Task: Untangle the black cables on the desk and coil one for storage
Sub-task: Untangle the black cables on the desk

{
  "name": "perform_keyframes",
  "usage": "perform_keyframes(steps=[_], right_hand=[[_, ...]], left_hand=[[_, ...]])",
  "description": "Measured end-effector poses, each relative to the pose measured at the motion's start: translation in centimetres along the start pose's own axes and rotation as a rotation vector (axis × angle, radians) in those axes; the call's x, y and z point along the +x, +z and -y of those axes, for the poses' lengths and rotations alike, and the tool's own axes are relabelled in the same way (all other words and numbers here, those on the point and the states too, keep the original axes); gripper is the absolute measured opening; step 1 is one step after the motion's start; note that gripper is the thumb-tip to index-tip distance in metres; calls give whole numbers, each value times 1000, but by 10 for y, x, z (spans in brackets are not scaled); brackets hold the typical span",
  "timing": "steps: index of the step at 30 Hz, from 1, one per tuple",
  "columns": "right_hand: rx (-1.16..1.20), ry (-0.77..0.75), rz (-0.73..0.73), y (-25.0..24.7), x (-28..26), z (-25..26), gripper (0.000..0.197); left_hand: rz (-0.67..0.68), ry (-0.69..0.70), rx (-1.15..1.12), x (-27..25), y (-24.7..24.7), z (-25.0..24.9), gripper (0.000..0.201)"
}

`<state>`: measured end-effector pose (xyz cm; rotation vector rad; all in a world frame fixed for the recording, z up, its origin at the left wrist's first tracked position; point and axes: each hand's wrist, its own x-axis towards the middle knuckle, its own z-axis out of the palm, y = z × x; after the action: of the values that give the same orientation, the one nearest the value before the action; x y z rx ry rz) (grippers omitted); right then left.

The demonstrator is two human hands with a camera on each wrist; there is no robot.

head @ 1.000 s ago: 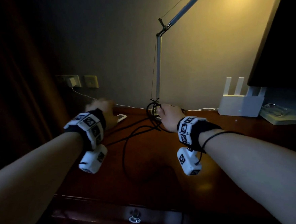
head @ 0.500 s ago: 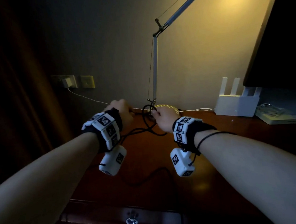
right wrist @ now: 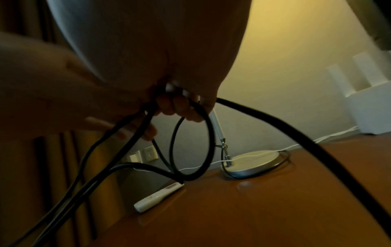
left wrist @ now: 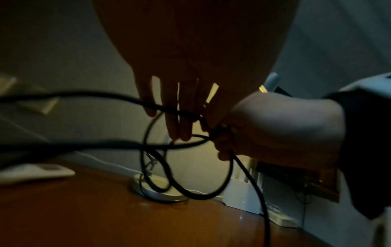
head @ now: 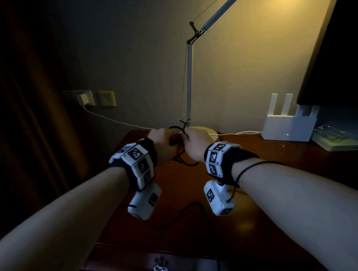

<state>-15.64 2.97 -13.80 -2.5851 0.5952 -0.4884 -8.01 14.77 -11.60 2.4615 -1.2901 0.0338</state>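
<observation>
My hands meet above the back of the wooden desk (head: pixel 283 181), in front of the lamp. The right hand (head: pixel 195 143) is curled round several loops of black cable (right wrist: pixel 210 138), and its fingers (right wrist: pixel 180 107) close on the bundle. The left hand (head: pixel 163 142) sits right beside it; its fingers (left wrist: pixel 177 120) hang straight, with a cable strand (left wrist: pixel 105 144) running across them toward the right fist (left wrist: pixel 275 125). More black cable (head: pixel 183 161) dangles under the hands, and a slack length (head: pixel 191 205) lies on the desk below the wrists.
A lamp base (head: pixel 201 131) and lamp arm (head: pixel 189 81) stand just behind the hands. A white router (head: pixel 289 127) and a dark monitor (head: pixel 337 50) are at the right. A white remote (right wrist: pixel 158 197) lies at the left. A white charger (head: pixel 82 98) sits in the wall socket.
The left hand has swung right from the remote's side to meet the right hand. Cable that lay spread on the desk has been drawn up toward the hands.
</observation>
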Motion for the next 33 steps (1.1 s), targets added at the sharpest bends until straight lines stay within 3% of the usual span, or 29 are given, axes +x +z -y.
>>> perform_keyframes(steps=[2,10,18,24,26,29,33], right_hand=[[-2,-6,-1,-1,1,-3,32],[-63,19,26,-11,4,-14,46],[72,17,93,-18,5,-17,45],[-105,-10,135,-23,3,-23,45],[-173,-2,122,-20,2,-18,39],[-284,-5,127,-16,3,-7,34],[-346,5,146,-13,0,1,18]], left_hand=[[14,67,10,5,6,-9,26],[-78,-70,48,16,-14,11,21],[-387,-296,-88,14,-54,49,23],[-411,-515,-14,12,-65,72,23],[-329,-472,105,11,-53,60,27],[-169,-233,208,13,-30,31,41],[24,98,136,21,0,4,29]])
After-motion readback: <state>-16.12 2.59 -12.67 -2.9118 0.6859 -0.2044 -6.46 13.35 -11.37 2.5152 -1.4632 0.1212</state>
